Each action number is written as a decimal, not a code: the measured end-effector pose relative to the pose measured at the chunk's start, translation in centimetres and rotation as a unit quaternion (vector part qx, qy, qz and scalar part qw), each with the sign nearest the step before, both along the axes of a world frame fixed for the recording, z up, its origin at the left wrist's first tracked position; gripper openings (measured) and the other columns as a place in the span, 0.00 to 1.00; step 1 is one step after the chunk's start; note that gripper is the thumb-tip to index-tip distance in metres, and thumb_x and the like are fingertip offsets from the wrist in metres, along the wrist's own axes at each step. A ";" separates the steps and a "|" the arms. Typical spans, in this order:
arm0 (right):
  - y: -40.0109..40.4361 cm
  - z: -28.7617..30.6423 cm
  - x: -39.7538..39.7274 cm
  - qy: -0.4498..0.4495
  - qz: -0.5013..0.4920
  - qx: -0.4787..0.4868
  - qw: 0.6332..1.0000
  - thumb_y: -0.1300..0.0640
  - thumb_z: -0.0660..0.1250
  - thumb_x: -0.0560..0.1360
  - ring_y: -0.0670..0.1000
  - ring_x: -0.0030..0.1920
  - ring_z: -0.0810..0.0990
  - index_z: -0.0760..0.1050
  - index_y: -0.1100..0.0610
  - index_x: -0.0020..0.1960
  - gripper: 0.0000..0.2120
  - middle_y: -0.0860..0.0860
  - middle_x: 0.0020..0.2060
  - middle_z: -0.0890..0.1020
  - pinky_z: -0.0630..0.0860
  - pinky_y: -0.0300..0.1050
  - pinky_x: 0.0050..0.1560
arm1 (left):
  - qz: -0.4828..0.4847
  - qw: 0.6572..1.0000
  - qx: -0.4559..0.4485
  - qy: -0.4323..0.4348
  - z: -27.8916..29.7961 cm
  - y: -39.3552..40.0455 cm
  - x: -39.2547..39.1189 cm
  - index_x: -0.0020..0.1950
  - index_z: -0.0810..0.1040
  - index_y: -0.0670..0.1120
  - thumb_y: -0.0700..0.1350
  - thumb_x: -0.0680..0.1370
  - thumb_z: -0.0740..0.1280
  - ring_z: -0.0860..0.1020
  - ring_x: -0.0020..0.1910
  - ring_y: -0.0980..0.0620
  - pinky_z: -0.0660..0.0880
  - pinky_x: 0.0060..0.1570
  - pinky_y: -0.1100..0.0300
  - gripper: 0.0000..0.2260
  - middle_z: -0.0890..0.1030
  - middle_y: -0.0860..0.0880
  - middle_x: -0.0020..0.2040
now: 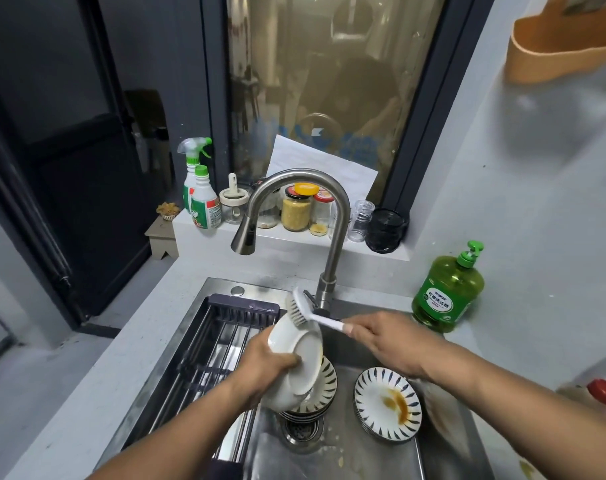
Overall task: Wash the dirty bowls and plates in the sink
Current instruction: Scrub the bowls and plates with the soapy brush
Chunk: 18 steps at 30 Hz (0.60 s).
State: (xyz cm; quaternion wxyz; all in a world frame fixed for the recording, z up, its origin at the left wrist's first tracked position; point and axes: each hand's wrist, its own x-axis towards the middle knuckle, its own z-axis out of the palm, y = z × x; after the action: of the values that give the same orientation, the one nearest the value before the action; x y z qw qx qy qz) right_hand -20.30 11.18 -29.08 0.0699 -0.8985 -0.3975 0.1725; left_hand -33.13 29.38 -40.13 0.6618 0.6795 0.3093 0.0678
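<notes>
A: Left hand (260,367) gripping white bowl (294,358), tilted on edge above the plate stack (324,386) at sink (381,445) centre. Right hand (381,341) clamped round brush (306,311) handle, bristles touching the bowl's far rim.

B: Tap (294,209) status?

A: No water visible from the spout. Spout well above and left of the bowl.

B: Remaining dirty items?

A: Patterned plate (386,403) right of the drain (303,429), brown sauce smear on it, sitting on more plates. Stack under the bowl not washed either, by the look. Early in the job, probably.

B: Risks?

A: Main one: slip. Bowl held by one edge only, likely wet and soapy. Hard brush stroke toward the near side could lever it out of the grip, straight onto the stack below. Chipping likely.

B: Others?

A: Brush head close to the tap base; wide stroke could knock it. Splash onto the table if water opened full over the tilted bowl. Soap bottle (448,289) far right, near the sink edge, within elbow range.

B: Rack?

A: Drain rack (221,341) left in the sink, nothing visible on it.
</notes>
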 end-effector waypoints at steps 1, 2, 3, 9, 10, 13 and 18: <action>0.0 0.3 -0.1 -0.038 0.028 -0.016 0.999 0.32 0.52 0.80 0.50 0.54 0.81 0.70 0.35 0.68 0.20 0.43 0.55 0.83 0.79 0.52 0.54 | 0.001 1.000 -0.009 0.001 0.1 0.1 0.1 0.58 0.76 0.51 0.34 0.70 0.76 0.80 0.52 0.49 0.80 0.51 0.51 0.22 0.82 0.48 0.54; 0.1 0.8 -0.2 -0.070 0.049 -0.027 0.996 0.32 0.51 0.80 0.50 0.54 0.80 0.68 0.34 0.69 0.20 0.43 0.55 0.82 0.79 0.52 0.53 | 0.002 1.000 -0.012 -0.001 0.0 0.1 0.3 0.56 0.77 0.51 0.33 0.70 0.76 0.80 0.51 0.49 0.79 0.49 0.54 0.20 0.83 0.48 0.53; 0.1 1.2 -0.2 -0.095 0.062 -0.036 0.993 0.33 0.50 0.81 0.51 0.54 0.80 0.68 0.35 0.69 0.20 0.44 0.54 0.82 0.79 0.52 0.52 | 0.002 1.000 -0.017 -0.007 0.0 0.2 0.5 0.54 0.77 0.51 0.32 0.70 0.75 0.80 0.50 0.50 0.78 0.46 0.56 0.19 0.83 0.48 0.52; -1.4 1.4 2.2 -0.109 0.024 -0.102 0.989 0.36 0.53 0.82 0.53 0.47 0.79 0.75 0.43 0.56 0.16 0.47 0.43 0.79 0.76 0.49 0.44 | 0.065 0.982 -0.166 -0.054 -0.3 0.6 0.3 0.59 0.77 0.45 0.29 0.71 0.73 0.81 0.54 0.39 0.80 0.52 0.43 0.20 0.84 0.40 0.54; -1.7 1.2 2.4 -0.107 0.019 -0.106 0.988 0.36 0.53 0.81 0.52 0.47 0.79 0.75 0.43 0.56 0.17 0.47 0.43 0.79 0.77 0.49 0.44 | 0.084 0.973 -0.204 -0.067 -0.5 0.8 0.4 0.61 0.76 0.43 0.29 0.71 0.72 0.82 0.55 0.37 0.80 0.54 0.39 0.21 0.84 0.39 0.55; -2.5 0.8 2.5 -0.106 0.017 -0.094 0.990 0.37 0.53 0.82 0.52 0.46 0.79 0.74 0.45 0.53 0.17 0.46 0.41 0.78 0.78 0.50 0.46 | 0.133 0.936 -0.312 -0.092 -0.9 0.7 0.7 0.59 0.77 0.38 0.29 0.74 0.70 0.83 0.51 0.37 0.75 0.59 0.32 0.15 0.86 0.36 0.49; -3.5 0.4 2.0 -0.115 0.043 -0.100 0.987 0.37 0.52 0.82 0.52 0.51 0.79 0.73 0.42 0.58 0.15 0.47 0.47 0.81 0.78 0.52 0.50 | 0.184 0.867 -0.450 -0.105 -1.5 0.2 1.5 0.63 0.75 0.36 0.35 0.77 0.68 0.80 0.57 0.33 0.77 0.54 0.29 0.15 0.84 0.32 0.53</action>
State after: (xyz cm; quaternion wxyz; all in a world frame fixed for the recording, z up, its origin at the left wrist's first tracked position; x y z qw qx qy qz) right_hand -18.26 7.70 -28.65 -0.0741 -0.8971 -0.4215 0.1097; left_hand -31.59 29.56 -41.61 0.9000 0.2272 0.3545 0.1128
